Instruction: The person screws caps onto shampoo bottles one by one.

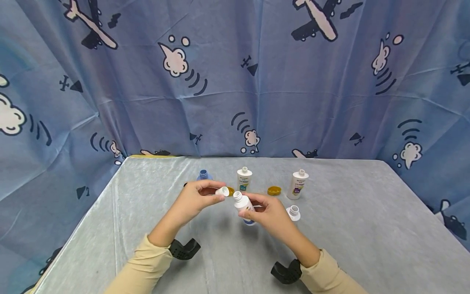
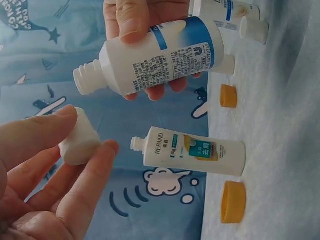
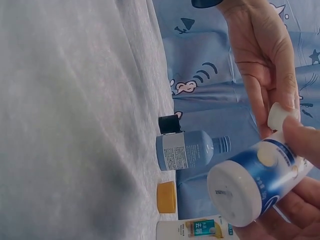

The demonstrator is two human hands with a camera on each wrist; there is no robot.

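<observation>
My left hand (image 1: 192, 202) pinches a small white cap (image 1: 222, 191) between thumb and fingers. In my right hand (image 1: 273, 214) is a white bottle (image 1: 242, 204) with a blue-printed label, its threaded neck uncapped and tilted up toward the left. Cap and bottle neck are close together but apart in the left wrist view. Seen from the right wrist, the round base of the bottle (image 3: 234, 192) faces the camera, and the thumb lies along its side.
Behind the hands stand an uncapped blue bottle (image 3: 190, 150), a white bottle (image 1: 244, 179) and another white bottle (image 1: 298, 185). Two yellow caps, one in the middle (image 1: 274, 190), a black cap (image 3: 170, 124) and a white cap (image 1: 293, 212) lie on the grey-covered table (image 1: 367, 228). A patterned blue curtain (image 1: 220, 81) hangs behind.
</observation>
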